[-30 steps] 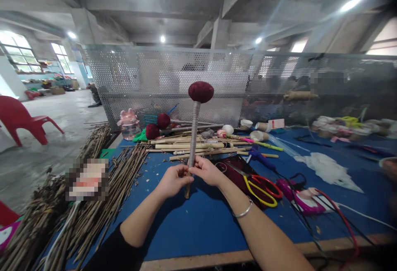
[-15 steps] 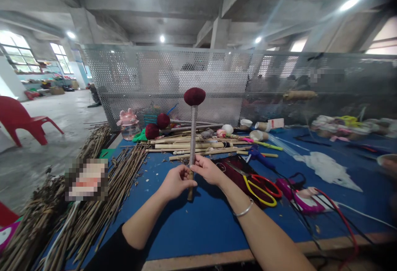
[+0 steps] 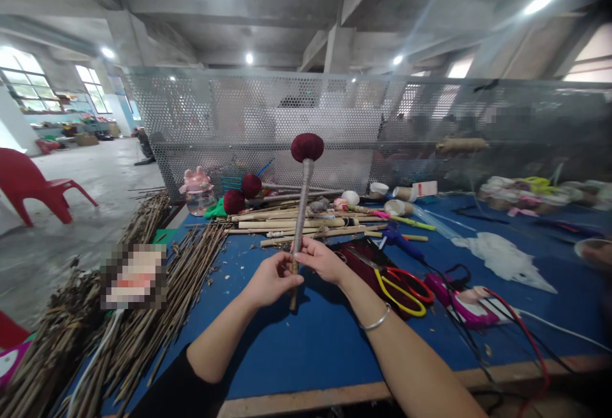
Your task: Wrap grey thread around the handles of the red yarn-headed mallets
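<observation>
I hold a stick [image 3: 301,208] upright over the blue table [image 3: 306,341]. Its shaft is wound in grey thread and a dark red velvet ball [image 3: 307,147] caps the top. My left hand [image 3: 270,278] is closed round the bare lower end of the stick. My right hand [image 3: 320,259] pinches the shaft just above it, where the grey winding ends. The stick leans slightly to the right at the top.
Two more red-capped sticks [image 3: 243,192] and several bamboo rods [image 3: 296,223] lie behind my hands. Yellow-and-red scissors [image 3: 399,284] rest on dark red cloth at the right, beside a pink glue gun [image 3: 461,306] with cables. Bundles of thin twigs [image 3: 157,303] cover the left. A perforated metal screen [image 3: 363,125] closes the far edge.
The stick's top swung left, then back to the right and slightly down. Both hands kept their grip near the lower end, with the fingers shifting a little.
</observation>
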`<state>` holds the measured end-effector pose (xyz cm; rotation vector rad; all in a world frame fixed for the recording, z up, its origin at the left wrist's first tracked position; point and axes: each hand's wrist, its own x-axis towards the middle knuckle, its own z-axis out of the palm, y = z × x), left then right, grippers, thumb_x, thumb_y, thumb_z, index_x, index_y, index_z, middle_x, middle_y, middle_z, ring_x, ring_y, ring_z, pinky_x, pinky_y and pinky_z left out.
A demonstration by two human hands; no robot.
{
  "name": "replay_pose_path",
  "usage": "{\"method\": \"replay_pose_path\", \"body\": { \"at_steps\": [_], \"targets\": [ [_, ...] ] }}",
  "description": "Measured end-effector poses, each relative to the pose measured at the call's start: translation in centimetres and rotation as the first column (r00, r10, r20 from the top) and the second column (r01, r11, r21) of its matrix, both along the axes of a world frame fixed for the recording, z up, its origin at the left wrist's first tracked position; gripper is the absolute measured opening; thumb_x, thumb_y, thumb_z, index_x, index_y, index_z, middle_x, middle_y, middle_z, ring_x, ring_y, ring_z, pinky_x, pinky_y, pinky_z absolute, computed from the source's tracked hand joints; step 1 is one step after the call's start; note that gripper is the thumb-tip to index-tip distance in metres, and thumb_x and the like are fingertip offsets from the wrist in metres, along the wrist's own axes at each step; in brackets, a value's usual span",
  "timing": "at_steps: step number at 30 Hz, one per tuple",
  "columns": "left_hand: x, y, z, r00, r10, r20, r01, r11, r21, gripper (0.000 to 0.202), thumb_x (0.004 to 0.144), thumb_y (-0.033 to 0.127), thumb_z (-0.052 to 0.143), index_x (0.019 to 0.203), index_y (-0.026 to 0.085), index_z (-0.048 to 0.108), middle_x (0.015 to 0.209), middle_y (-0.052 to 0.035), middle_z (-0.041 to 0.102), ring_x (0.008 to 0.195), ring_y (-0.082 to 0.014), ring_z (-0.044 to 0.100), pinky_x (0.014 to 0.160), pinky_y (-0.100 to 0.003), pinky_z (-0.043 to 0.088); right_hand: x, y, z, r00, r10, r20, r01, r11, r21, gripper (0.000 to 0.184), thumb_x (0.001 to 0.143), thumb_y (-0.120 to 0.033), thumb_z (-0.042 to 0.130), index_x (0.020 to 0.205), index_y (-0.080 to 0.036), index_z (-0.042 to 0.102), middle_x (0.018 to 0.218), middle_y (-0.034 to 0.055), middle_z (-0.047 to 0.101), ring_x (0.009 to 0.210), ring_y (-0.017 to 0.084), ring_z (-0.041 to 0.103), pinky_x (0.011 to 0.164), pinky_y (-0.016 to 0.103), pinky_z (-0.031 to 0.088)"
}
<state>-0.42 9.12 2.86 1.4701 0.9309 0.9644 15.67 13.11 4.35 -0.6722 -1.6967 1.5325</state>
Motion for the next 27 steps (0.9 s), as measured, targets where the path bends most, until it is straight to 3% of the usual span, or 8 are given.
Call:
{"method": "replay_pose_path", "body": {
  "at_steps": [2,4,10,15,17,23,25,27],
  "targets": [
    [0.02,0.35,-0.60,0.990,0.125,-0.066,-0.118,0.987,0.105,0.030,0.058,0.026,0.074,0.078,0.014,0.056,0.064,0.0005,0.054,0.056,-0.0090,0.048,0.056,-0.023,0.039,-0.24,0.10,-0.26,0.999,-0.032,0.021,0.031,0.998,0.051,0.023,0.073,-0.029,0.061,0.087,-0.016,0.049,0.077,-0.0003,0.054,0.073,0.012,0.054,0.072,0.027,0.042],
    [-0.18,0.65,-0.85,0.983,0.151,-0.105,-0.136,0.982,0.134,0.024,0.059,0.026,0.072,0.075,0.013,0.058,0.062,0.0004,0.054,0.056,-0.0095,0.048,0.056,-0.023,0.039,-0.29,0.07,-0.24,0.996,-0.069,0.048,0.064,0.994,0.090,0.022,0.072,-0.027,0.060,0.088,-0.016,0.049,0.078,-0.0004,0.055,0.074,0.012,0.054,0.073,0.027,0.042],
    [-0.67,0.84,-0.43,0.996,-0.051,-0.074,0.058,0.994,0.089,0.025,0.071,0.029,0.060,0.089,0.012,0.064,0.073,-0.0039,0.061,0.063,-0.0116,0.053,0.063,-0.025,0.042,-0.10,-0.45,0.55,0.975,-0.084,0.206,0.046,0.982,0.184,0.014,0.076,-0.026,0.054,0.084,-0.015,0.051,0.070,0.0003,0.056,0.065,0.013,0.054,0.065,0.027,0.044],
    [-0.38,0.71,-0.89,0.954,0.199,-0.224,-0.158,0.969,0.188,0.025,0.058,0.027,0.071,0.076,0.013,0.061,0.065,-0.0006,0.057,0.061,-0.0116,0.050,0.057,-0.023,0.040,-0.44,-0.51,0.31,0.898,-0.329,0.291,0.196,0.893,0.404,0.011,0.077,-0.025,0.053,0.081,-0.015,0.053,0.074,0.0027,0.059,0.068,0.014,0.055,0.066,0.027,0.044],
    [-0.37,0.71,-1.03,0.954,0.175,-0.242,-0.141,0.978,0.152,0.022,0.060,0.028,0.070,0.069,0.013,0.057,0.058,0.0016,0.052,0.053,-0.0099,0.047,0.051,-0.022,0.038,-0.38,-0.43,0.21,0.909,-0.305,0.285,0.182,0.904,0.386,0.012,0.077,-0.025,0.054,0.084,-0.014,0.052,0.076,0.0028,0.059,0.070,0.014,0.055,0.067,0.027,0.044],
    [-0.61,0.78,-0.73,0.980,-0.199,0.000,0.198,0.979,-0.036,0.021,0.070,0.031,0.061,0.074,0.011,0.055,0.061,0.0003,0.049,0.050,-0.0087,0.047,0.052,-0.024,0.040,-0.19,-0.51,0.24,0.964,-0.098,0.246,0.044,0.975,0.218,0.017,0.077,-0.025,0.052,0.090,-0.014,0.049,0.073,0.0000,0.055,0.062,0.011,0.053,0.060,0.025,0.045],
    [-0.52,0.73,-0.81,0.987,-0.163,-0.010,0.163,0.987,-0.011,0.023,0.069,0.030,0.062,0.081,0.011,0.056,0.066,-0.0010,0.052,0.052,-0.0090,0.049,0.053,-0.024,0.041,-0.42,-0.63,0.21,0.957,-0.134,0.256,0.071,0.968,0.242,0.014,0.077,-0.025,0.052,0.086,-0.014,0.050,0.070,-0.0004,0.054,0.060,0.011,0.052,0.058,0.025,0.044],
    [-0.37,0.68,-1.05,0.997,-0.012,-0.079,0.017,0.997,0.072,0.027,0.064,0.028,0.067,0.084,0.013,0.057,0.067,0.0001,0.053,0.052,-0.0091,0.049,0.051,-0.022,0.040,-0.69,-0.71,0.15,0.939,-0.213,0.268,0.127,0.944,0.304,0.014,0.077,-0.026,0.053,0.084,-0.014,0.051,0.069,0.0003,0.055,0.061,0.011,0.051,0.058,0.025,0.043]
  ]
}}
